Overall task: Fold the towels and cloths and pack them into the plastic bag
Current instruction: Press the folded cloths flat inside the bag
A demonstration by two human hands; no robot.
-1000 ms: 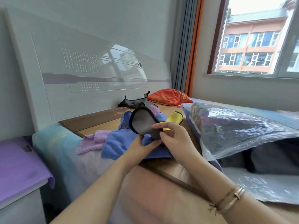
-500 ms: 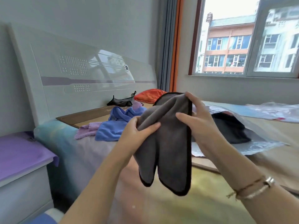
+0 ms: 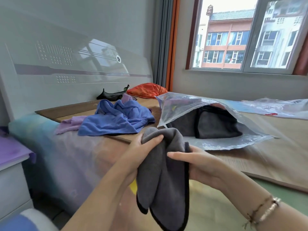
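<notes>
Matt grey plush cloth point(image 3: 164, 177), glossy clear plastic bag point(image 3: 191, 106), fluffy blue towel point(image 3: 116, 119), seemingly lacquered headboard point(image 3: 75, 67)

bright daylight from window point(image 3: 246, 34) | headboard point(image 3: 75, 67) glare | edges warped

Bed surface and its load
I see the bed point(image 3: 275, 157) carrying a blue towel point(image 3: 116, 120), purple cloth point(image 3: 71, 124), plastic bag point(image 3: 208, 114), orange bundle point(image 3: 146, 90)

grey cloth point(image 3: 164, 177) black-edged, blue towel point(image 3: 116, 120), lilac cloth point(image 3: 70, 125)
</notes>
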